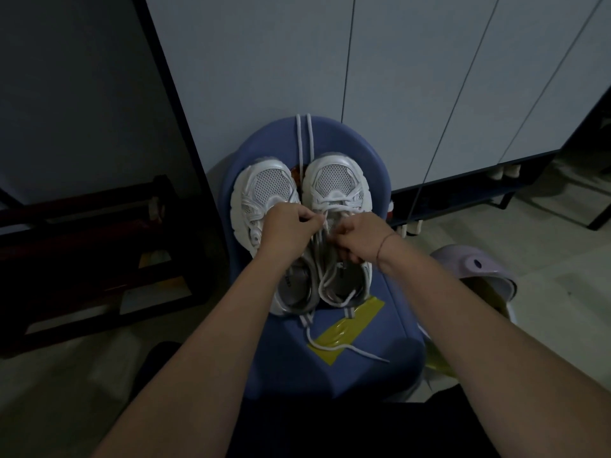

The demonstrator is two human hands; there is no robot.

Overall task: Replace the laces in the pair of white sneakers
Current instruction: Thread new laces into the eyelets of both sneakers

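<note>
Two hands meet over a pair of white shoes. The left hand (287, 229) has its fingers curled, and its thumb and one finger pinch a white lace (322, 285). The right hand (360, 236) is curled up tight, right on the lacing of the right shoe (337, 183). I cannot tell what it holds. A thin band (383, 242) goes round that wrist. Both arms reach straight out from the bottom of the view, and the hands are just beside each other.

The lace crosses the front holes of the right shoe. The rest of it lies loose in the shoe and hangs out at the heel. The left shoe (264, 193) is touching the right one, and its toe end shows no lace. Both toes point away from the person.

The shoes sit on a blue chair (363, 160). One end of the lace trails over some yellow tape (347, 322) stuck on the seat. A spare lace (304, 137) runs from between the two toes up over the chair back in two lines.

Near the chair on the right is a pale purple bin (476, 269). Something yellow shows under its lid. White cupboard doors (413, 77) stand behind the chair. A dark wooden rack (99, 226) is on the left.
</note>
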